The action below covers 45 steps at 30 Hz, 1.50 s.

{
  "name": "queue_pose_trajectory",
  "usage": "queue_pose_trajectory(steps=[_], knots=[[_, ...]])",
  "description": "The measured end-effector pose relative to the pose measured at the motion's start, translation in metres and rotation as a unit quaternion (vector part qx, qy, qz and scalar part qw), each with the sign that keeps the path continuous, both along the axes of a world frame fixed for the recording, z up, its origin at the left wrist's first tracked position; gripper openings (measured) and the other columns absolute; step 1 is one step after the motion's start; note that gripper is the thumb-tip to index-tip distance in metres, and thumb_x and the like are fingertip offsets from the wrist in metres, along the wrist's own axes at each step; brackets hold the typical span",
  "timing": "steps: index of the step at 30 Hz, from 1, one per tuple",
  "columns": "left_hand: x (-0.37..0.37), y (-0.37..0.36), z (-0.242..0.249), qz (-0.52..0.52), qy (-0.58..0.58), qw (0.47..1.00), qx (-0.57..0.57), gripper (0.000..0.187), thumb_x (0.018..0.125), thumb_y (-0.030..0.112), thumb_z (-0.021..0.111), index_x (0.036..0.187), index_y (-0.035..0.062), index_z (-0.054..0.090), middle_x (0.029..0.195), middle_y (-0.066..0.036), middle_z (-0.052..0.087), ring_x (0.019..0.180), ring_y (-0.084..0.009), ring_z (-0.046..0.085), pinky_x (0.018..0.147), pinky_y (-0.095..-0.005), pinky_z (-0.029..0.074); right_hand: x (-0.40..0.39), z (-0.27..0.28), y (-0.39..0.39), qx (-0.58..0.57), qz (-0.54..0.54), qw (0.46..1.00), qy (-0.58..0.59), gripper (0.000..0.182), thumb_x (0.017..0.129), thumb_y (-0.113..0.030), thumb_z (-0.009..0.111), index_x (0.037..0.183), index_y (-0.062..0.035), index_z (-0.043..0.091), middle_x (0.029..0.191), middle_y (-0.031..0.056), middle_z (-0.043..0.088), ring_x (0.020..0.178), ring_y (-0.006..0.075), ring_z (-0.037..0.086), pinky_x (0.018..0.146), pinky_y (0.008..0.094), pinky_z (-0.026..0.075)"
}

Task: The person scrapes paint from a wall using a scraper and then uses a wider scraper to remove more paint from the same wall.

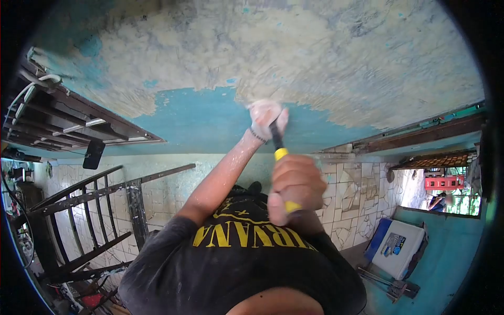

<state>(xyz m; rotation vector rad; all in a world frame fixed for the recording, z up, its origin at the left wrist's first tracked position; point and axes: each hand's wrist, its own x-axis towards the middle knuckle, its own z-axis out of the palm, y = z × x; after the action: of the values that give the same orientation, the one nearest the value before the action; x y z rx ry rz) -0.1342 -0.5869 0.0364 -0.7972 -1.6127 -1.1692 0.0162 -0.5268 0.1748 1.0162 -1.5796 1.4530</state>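
Observation:
My left hand [266, 116], coated in white dust and wearing a dark bracelet, is up against the blue-painted wall [202, 113] at the edge of a scraped, greyish-beige area [315, 58]. Its fingers look curled, but what they hold is hidden. My right hand [297, 186], smeared by motion, is wrapped round a yellow-and-black handled tool [280, 147]. The tool's far end reaches my left hand, and its head is hidden there, so its kind cannot be told. White specks cover my left forearm.
A dark barred window frame [79, 118] is at the left, with a phone-like black object [93, 154] below it. Beneath stands a dark metal-barred rack [94, 215]. At the lower right are a white-and-blue box [396, 249] and a red crate [444, 182] beyond an opening.

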Motion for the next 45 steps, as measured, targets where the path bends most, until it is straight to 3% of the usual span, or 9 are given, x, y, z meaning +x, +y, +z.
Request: queue_pose_trajectory(steps=[5,9,17,23,30,34,37,41,45], knots=[[-0.001,-0.003,-0.014,-0.038,-0.024,0.999,0.017,0.025,0.085,0.003,0.068,0.066,0.0047,0.053,0.059,-0.010,0.053,0.048,-0.0329,0.053,0.049,-0.0414,0.043,-0.002,-0.013,0.000,0.005,-0.018,0.999,-0.026,0.019,0.076,-0.002,0.068,0.078,-0.0043,0.050,0.061,0.0037,0.056,0.049,0.0196,0.055,0.051,0.0389,0.050],[0.005,0.003,0.042,-0.091,-0.008,0.996,0.024,0.029,0.086,0.006,0.068,0.063,0.0059,0.051,0.059,-0.009,0.053,0.048,-0.0314,0.053,0.049,-0.0408,0.042,0.004,0.015,0.008,-0.012,-0.012,0.999,0.051,0.020,0.079,-0.002,0.066,0.077,-0.0050,0.047,0.062,0.0046,0.056,0.047,0.0191,0.053,0.049,0.0391,0.051],[-0.005,-0.009,-0.054,-0.060,-0.069,0.996,0.004,0.025,0.085,0.005,0.069,0.067,0.0066,0.053,0.062,-0.010,0.057,0.051,-0.0312,0.057,0.050,-0.0418,0.045,-0.025,-0.048,-0.006,-0.017,-0.058,0.998,-0.008,0.022,0.079,-0.002,0.069,0.074,-0.0058,0.048,0.061,0.0052,0.057,0.046,0.0196,0.053,0.045,0.0345,0.045],[0.001,-0.009,0.050,-0.091,-0.024,0.995,-0.034,0.027,0.087,0.006,0.069,0.066,0.0065,0.052,0.062,-0.009,0.058,0.051,-0.0306,0.057,0.051,-0.0414,0.046,0.001,0.009,-0.006,-0.121,-0.073,0.987,0.071,0.022,0.086,-0.010,0.072,0.078,-0.0055,0.052,0.062,0.0063,0.059,0.047,0.0192,0.057,0.046,0.0341,0.050],[-0.006,-0.016,-0.041,-0.041,-0.039,0.998,0.018,0.024,0.088,0.008,0.069,0.069,0.0054,0.054,0.061,-0.011,0.057,0.050,-0.0318,0.057,0.052,-0.0423,0.046,-0.016,-0.035,-0.006,0.005,-0.019,0.998,-0.063,0.020,0.071,0.004,0.069,0.078,-0.0043,0.052,0.067,0.0056,0.059,0.053,0.0232,0.060,0.060,0.0388,0.056],[0.000,-0.021,0.042,-0.071,-0.036,0.996,-0.050,0.030,0.079,0.007,0.072,0.061,0.0124,0.049,0.058,-0.006,0.053,0.051,-0.0286,0.056,0.051,-0.0395,0.045,-0.002,-0.004,-0.012,-0.160,-0.095,0.981,0.049,0.021,0.071,0.003,0.069,0.077,-0.0058,0.051,0.063,0.0034,0.057,0.051,0.0218,0.058,0.055,0.0370,0.054],[-0.001,-0.021,0.059,-0.105,-0.014,0.994,-0.034,0.030,0.079,0.007,0.072,0.060,0.0128,0.049,0.057,-0.005,0.052,0.051,-0.0277,0.056,0.051,-0.0386,0.045,0.006,0.007,-0.016,-0.144,-0.080,0.984,0.073,0.022,0.071,0.004,0.069,0.077,-0.0058,0.050,0.062,0.0033,0.057,0.050,0.0211,0.059,0.052,0.0363,0.052],[-0.010,-0.027,-0.037,-0.052,-0.028,0.998,0.038,0.024,0.084,0.004,0.070,0.068,0.0064,0.053,0.060,-0.010,0.055,0.049,-0.0309,0.056,0.049,-0.0410,0.045,-0.012,-0.030,-0.012,0.004,-0.030,0.997,-0.071,0.021,0.072,0.006,0.069,0.079,-0.0049,0.052,0.062,0.0044,0.058,0.051,0.0212,0.059,0.052,0.0374,0.053],[-0.008,-0.034,-0.025,-0.072,-0.063,0.995,-0.034,0.025,0.084,0.004,0.071,0.067,0.0071,0.053,0.060,-0.010,0.054,0.048,-0.0314,0.054,0.048,-0.0410,0.043,-0.019,-0.026,-0.012,-0.009,-0.044,0.999,-0.025,0.020,0.076,0.004,0.070,0.081,-0.0046,0.053,0.062,0.0044,0.058,0.051,0.0212,0.059,0.053,0.0378,0.054]])
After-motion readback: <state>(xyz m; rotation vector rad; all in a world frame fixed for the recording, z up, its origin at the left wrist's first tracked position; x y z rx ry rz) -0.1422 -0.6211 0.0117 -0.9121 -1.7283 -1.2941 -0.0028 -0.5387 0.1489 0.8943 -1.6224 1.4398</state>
